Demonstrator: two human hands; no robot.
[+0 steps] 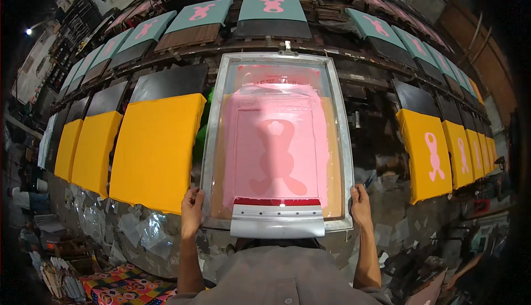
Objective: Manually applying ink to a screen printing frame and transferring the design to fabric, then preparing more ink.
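Head view: your left hand (192, 208) and right hand (361, 208) are curled onto the side rails of the screen frame (260, 57), dead ahead of you. Looks stiff, probably hefty; bare rails beat that likely slippery pink ink (307, 150). Count: one frame, one squeegee (277, 222) on its near end, three plain yellow panels (157, 150) leftward.

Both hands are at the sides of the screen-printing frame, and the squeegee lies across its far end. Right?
Not quite: the head view shows the squeegee across the near end of the screen-printing frame, by the person's body. The left hand and right hand are at its sides.
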